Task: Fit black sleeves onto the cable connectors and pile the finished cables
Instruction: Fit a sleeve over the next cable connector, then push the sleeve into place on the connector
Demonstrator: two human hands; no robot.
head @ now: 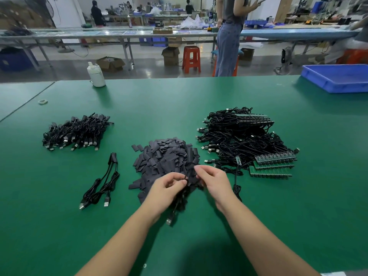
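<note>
Left hand (pixel 169 185): fingers curled, a black cable (pixel 175 208) pinched above the sleeve heap (pixel 165 158).
Right hand (pixel 212 179): fingers bent at the cable's upper end; grip cannot be told.
Cable plug (pixel 168 221): hung below the left wrist.
Finished pile (pixel 76 131): laid far left on the green table (pixel 298 206).
Loose cables (pixel 101 184): 2 laid left of the heap.
Unfinished cables (pixel 245 140): stacked right, beside green boards (pixel 272 166).

Left grip (pixel 169 185) pinching; right grip (pixel 213 180) curled

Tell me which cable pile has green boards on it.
The big pile right of the sleeves. Green boards lie along its near edge; the far left pile and the loose pair show only black cable and plugs.
</note>
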